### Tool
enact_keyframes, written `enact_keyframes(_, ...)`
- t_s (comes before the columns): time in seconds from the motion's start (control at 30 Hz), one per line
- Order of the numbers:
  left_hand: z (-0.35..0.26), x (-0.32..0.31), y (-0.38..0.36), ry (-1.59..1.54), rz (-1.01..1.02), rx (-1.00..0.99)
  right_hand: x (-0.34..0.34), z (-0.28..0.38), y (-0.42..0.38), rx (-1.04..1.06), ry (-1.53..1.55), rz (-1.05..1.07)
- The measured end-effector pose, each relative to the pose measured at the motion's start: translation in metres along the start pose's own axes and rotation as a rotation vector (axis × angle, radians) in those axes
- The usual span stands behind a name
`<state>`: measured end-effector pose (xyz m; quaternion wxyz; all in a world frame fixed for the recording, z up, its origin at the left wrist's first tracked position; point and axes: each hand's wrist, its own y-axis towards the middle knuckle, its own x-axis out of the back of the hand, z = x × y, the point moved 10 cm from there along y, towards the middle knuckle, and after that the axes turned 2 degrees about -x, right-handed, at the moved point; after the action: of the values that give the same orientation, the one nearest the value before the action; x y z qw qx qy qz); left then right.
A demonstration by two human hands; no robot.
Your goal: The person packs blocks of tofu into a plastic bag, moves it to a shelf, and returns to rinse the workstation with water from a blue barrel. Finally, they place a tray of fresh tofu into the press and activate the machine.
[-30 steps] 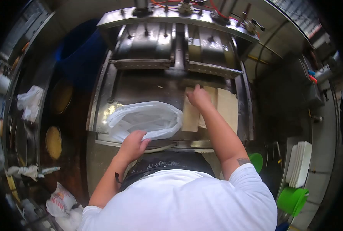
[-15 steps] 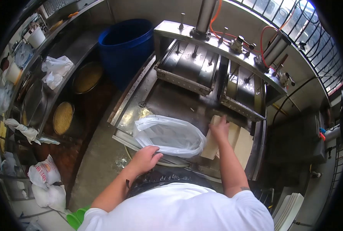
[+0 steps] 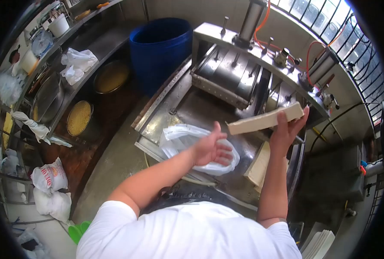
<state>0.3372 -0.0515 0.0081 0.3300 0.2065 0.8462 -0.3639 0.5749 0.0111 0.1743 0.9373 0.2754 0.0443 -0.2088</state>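
Observation:
My right hand (image 3: 284, 129) grips a long pale slab (image 3: 265, 120), raised above the steel table near the right press frame. My left hand (image 3: 211, 149) is empty, its fingers spread, over the open white plastic bag (image 3: 174, 137). The bag lies on the steel table (image 3: 153, 121) with its mouth facing up. More pale slabs (image 3: 259, 166) lie on the table to the right of the bag, partly behind my right forearm.
Behind the table stands a metal press (image 3: 261, 52) with hanging frames and orange hoses. A blue barrel (image 3: 159, 60) is at its left. Round containers of yellow grains (image 3: 79, 118) sit under the left shelf, with white sacks (image 3: 49, 177) nearer.
My right hand has lifted a slab off the table. My left hand has left the bag's near edge and moved right, over the bag, its fingers now spread. The view has shifted slightly.

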Motion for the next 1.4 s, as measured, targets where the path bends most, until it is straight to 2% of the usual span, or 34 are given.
enact_keyframes(0.07,-0.023,-0.025,-0.004,-0.084,0.280,-0.018,-0.025,0.013,-0.019,-0.108,0.433,0.061)
enact_keyframes(0.1,-0.036,-0.026,-0.012,-0.099,0.361,-0.063,-0.037,0.014,-0.031,-0.192,0.518,0.126)
enact_keyframes(0.23,-0.070,0.035,-0.048,0.063,0.054,-0.245,-0.051,-0.011,-0.087,-0.483,0.465,0.312)
enact_keyframes(0.3,-0.078,0.061,-0.068,0.205,-0.026,-0.281,-0.050,-0.037,-0.123,-0.744,0.567,0.356)
enact_keyframes(0.33,-0.077,0.072,-0.072,0.206,-0.022,-0.274,-0.042,-0.058,-0.141,-0.844,0.528,0.336)
enact_keyframes(0.37,-0.071,0.092,-0.071,0.335,-0.091,-0.247,-0.032,-0.085,-0.162,-0.944,0.487,0.319)
enact_keyframes(0.4,-0.065,0.109,-0.068,0.463,-0.160,-0.220,-0.027,-0.100,-0.175,-0.946,0.484,0.316)
enact_keyframes(0.47,-0.046,0.134,-0.054,0.560,-0.226,-0.159,-0.012,-0.141,-0.210,-1.049,0.190,0.343)
enact_keyframes(0.5,-0.036,0.152,-0.048,0.659,-0.294,-0.099,-0.013,-0.153,-0.218,-1.053,0.190,0.337)
enact_keyframes(0.53,-0.035,0.161,-0.043,0.826,-0.328,-0.116,-0.010,-0.165,-0.227,-1.064,0.065,0.361)
enact_keyframes(0.57,-0.028,0.168,-0.039,0.828,-0.323,-0.107,-0.005,-0.177,-0.233,-1.072,-0.061,0.382)
enact_keyframes(0.6,-0.028,0.175,-0.040,1.077,-0.426,-0.082,-0.009,-0.188,-0.239,-1.030,-0.267,0.605)
enact_keyframes(0.63,-0.029,0.182,-0.041,1.327,-0.525,-0.060,-0.006,-0.200,-0.245,-1.033,-0.269,0.595)
enact_keyframes(0.67,-0.024,0.187,-0.033,1.540,-0.477,-0.219,-0.004,-0.212,-0.253,-0.919,-0.611,0.767)
enact_keyframes(0.7,-0.022,0.182,-0.035,1.545,-0.463,-0.214,-0.002,-0.218,-0.259,-0.783,-0.951,0.928)
enact_keyframes(0.77,-0.018,0.172,-0.047,1.616,-0.490,-0.034,-0.004,-0.212,-0.266,-0.758,-0.929,0.884)
enact_keyframes(0.8,-0.020,0.160,-0.055,1.703,-0.486,-0.100,-0.003,-0.209,-0.266,-0.747,-0.934,0.848)
enact_keyframes(1.0,-0.002,0.136,-0.078,1.970,-0.420,-0.040,0.007,-0.202,-0.266,-0.656,-0.949,0.695)
enact_keyframes(1.03,-0.006,0.128,-0.072,1.985,-0.373,-0.049,0.002,-0.203,-0.267,-0.651,-0.931,0.746)
enact_keyframes(1.1,-0.007,0.127,-0.065,1.866,-0.270,0.118,0.008,-0.182,-0.254,-0.654,-0.921,0.781)
enact_keyframes(1.13,-0.019,0.124,-0.062,1.737,-0.305,0.128,0.010,-0.143,-0.229,-0.667,-0.817,0.639)
enact_keyframes(1.17,-0.019,0.126,-0.059,1.744,-0.292,0.127,0.016,-0.121,-0.210,-0.671,-0.709,0.501)
enact_keyframes(1.23,-0.054,0.094,-0.066,1.722,-0.373,-0.467,0.055,-0.105,-0.184,-0.421,-0.807,0.328)
enact_keyframes(1.3,-0.052,0.088,-0.063,1.760,-0.358,-0.513,0.103,-0.093,-0.165,-0.213,-1.128,0.221)
enact_keyframes(1.33,-0.047,0.089,-0.059,1.769,-0.326,-0.501,0.139,-0.106,-0.162,-0.185,-1.315,0.213)
enact_keyframes(1.37,-0.040,0.090,-0.057,1.779,-0.296,-0.485,0.157,-0.103,-0.156,-0.186,-1.319,0.203)
enact_keyframes(1.4,-0.034,0.094,-0.056,1.782,-0.288,-0.488,0.188,-0.107,-0.154,-0.372,-1.518,0.124)
